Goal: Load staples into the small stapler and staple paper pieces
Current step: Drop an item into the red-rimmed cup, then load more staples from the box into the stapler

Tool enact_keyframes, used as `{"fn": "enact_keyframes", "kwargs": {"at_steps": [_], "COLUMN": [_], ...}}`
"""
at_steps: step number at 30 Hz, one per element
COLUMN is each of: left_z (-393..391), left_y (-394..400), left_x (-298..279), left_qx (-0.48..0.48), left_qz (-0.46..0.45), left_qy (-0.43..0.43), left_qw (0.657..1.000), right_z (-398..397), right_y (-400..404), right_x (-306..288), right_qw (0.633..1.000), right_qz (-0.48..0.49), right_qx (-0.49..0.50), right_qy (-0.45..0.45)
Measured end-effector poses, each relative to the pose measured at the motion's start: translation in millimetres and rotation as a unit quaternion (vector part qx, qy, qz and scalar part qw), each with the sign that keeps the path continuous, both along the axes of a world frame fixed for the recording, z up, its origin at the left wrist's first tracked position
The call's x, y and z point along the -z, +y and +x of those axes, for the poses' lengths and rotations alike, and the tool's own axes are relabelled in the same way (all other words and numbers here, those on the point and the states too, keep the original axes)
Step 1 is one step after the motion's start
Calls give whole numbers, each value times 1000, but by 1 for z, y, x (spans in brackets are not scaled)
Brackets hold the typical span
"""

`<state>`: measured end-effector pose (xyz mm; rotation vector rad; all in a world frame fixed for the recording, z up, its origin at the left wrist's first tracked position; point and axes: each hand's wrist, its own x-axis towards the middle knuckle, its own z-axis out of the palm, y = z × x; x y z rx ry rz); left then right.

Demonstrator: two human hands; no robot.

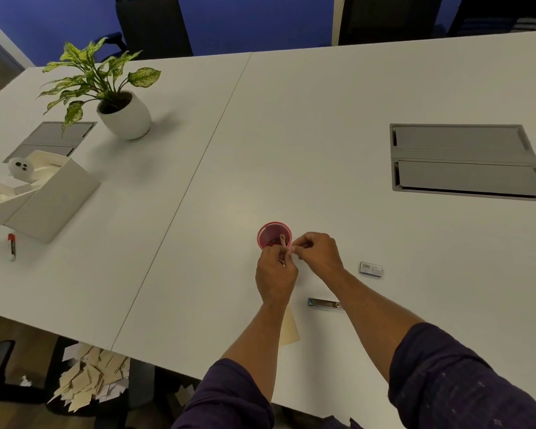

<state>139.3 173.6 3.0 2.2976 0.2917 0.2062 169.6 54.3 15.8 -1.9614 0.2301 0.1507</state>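
White table [322,134]. Left hand [276,274] and right hand [317,253], fingers curled, together pinch a small pink piece, identity unclear, just beside red cup [274,235]. Stapler [324,303] near right forearm. Staple box [371,269]: barcode label, text unreadable.
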Motion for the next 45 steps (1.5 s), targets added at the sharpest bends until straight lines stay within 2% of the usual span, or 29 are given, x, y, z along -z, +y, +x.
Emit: {"fn": "enact_keyframes", "kwargs": {"at_steps": [4, 11, 22, 29, 36, 45], "left_z": [-6, -13, -14, -13, -9, -2], "left_y": [-12, -45, -85, -98, -114, -131], "left_x": [8, 15, 20, 24, 30, 39], "left_qx": [71, 172, 266, 323, 393, 438], "left_qz": [31, 80, 107, 138, 180, 236], "left_qy": [-6, 23, 76, 104, 119, 153], "left_qw": [997, 982, 955, 931, 894, 854], "right_z": [-19, -46, -65, -70, -70, -64], "right_y": [-25, -66, -111, -126, -145, -159], "right_x": [7, 20, 30, 39, 47, 52], "right_qw": [1000, 1000, 997, 994, 975, 957], "right_qz": [20, 1, -48, -82, -161, -233], "right_qx": [8, -1, 29, 40, 116, 71], "right_qy": [0, 20, 49, 65, 99, 159]}}
